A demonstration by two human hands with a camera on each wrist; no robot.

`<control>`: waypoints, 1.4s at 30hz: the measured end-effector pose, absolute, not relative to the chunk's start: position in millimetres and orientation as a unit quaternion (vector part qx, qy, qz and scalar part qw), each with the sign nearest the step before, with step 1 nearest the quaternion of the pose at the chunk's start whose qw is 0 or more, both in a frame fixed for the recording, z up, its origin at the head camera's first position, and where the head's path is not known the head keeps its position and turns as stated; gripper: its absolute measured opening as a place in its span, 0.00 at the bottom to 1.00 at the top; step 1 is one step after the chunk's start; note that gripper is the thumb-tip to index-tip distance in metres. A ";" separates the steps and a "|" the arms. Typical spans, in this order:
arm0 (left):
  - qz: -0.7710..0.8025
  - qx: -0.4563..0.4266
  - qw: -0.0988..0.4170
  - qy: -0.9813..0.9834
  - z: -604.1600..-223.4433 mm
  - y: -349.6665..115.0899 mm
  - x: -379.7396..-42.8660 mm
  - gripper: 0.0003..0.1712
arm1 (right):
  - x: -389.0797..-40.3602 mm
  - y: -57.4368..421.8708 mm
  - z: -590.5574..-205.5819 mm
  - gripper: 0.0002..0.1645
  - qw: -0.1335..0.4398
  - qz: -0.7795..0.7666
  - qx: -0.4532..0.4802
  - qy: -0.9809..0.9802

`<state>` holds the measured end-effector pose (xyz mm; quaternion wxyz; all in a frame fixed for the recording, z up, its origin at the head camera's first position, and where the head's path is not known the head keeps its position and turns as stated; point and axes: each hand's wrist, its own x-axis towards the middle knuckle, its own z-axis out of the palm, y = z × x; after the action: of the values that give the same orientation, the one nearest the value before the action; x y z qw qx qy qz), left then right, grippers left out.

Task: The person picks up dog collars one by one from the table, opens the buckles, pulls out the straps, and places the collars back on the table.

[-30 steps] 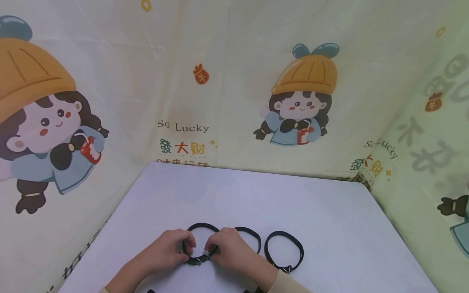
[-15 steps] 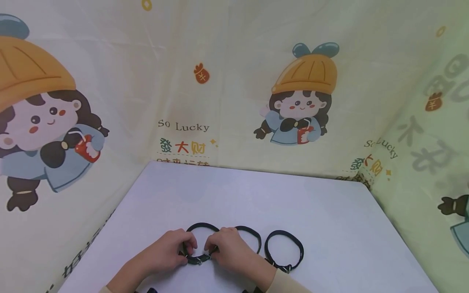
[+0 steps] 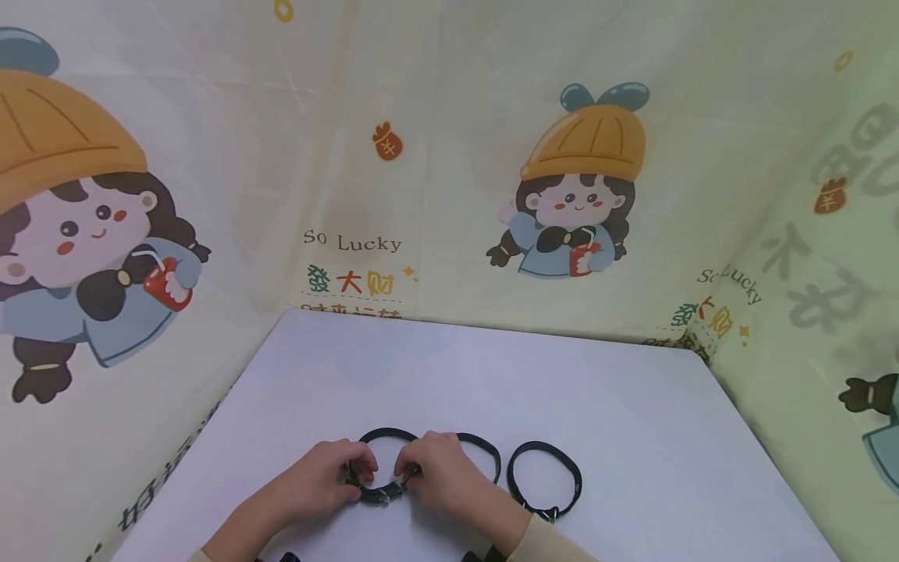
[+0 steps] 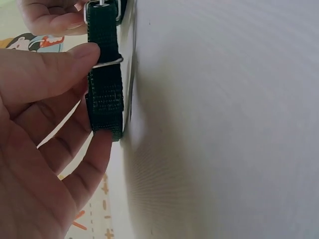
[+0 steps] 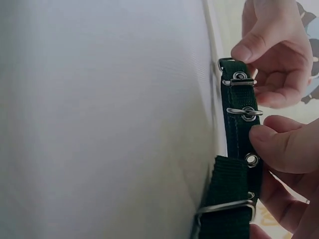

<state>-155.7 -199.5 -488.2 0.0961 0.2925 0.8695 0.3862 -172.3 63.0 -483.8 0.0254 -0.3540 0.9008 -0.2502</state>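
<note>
pinching green buckled strap with left hand and right hand | well off far edge of table | beside second loop, third loop towards right edge

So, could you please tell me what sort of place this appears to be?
Probably a makeshift work corner, though its wider setting isn't visible: cartoon-printed cloth rises behind and on both sides of a white table, where three dark strap loops sit near the person's side.

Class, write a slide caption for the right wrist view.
Left hand and right hand pinch a dark green woven strap with round silver metal eyelets.
</note>
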 end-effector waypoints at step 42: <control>0.478 0.192 -0.055 0.855 -443.8 -174.3 -155.7 0.24 | -179.9 83.9 -441.2 0.14 -0.002 -0.455 -0.229 0.860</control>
<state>-155.7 -174.3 -443.8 -0.0549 0.1921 0.8552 0.4783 -179.9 83.9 -441.2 -0.0017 -0.2293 0.8602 -0.4554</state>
